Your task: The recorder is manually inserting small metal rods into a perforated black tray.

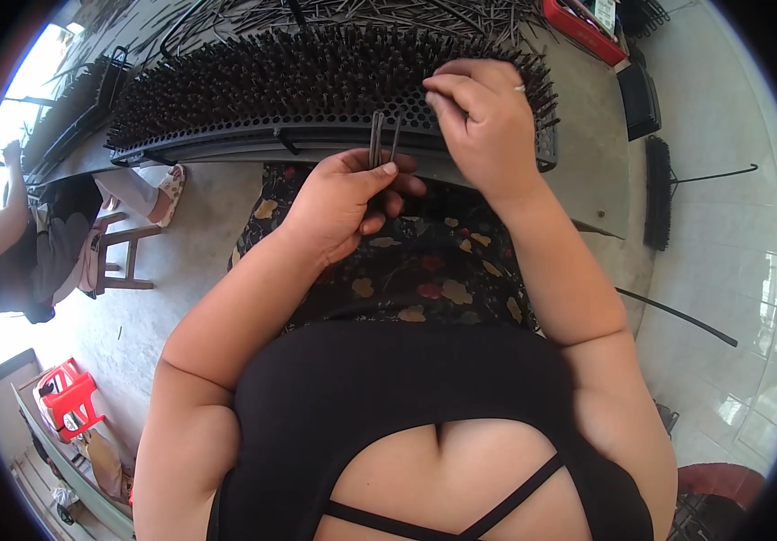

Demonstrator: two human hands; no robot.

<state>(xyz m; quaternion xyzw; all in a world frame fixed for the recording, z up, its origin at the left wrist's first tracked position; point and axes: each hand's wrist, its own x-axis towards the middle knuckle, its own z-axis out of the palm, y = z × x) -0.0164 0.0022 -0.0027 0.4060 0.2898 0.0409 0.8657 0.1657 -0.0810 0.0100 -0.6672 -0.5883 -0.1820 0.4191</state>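
Closest to my camera is a black top (406,370); beyond it, a left hand (345,194) and a right hand (486,117) work at a bristling rack (417,112).
I see the left hand pinching a few thin rods (377,137) between thumb and fingers, their ends up by the rack's near edge. The right hand is over the rack's right part, thumb and fingertips drawn together; I cannot tell whether they grip anything. A dark floral cloth (379,257) covers the lap. The long black rack is packed with standing rods (253,81), some round holes bare between the hands. It rests on a grey bench (587,135), with loose rods (460,16) scattered behind and a red box (587,34) at far right. Off left, another person (14,239) is near a second rack (73,117).
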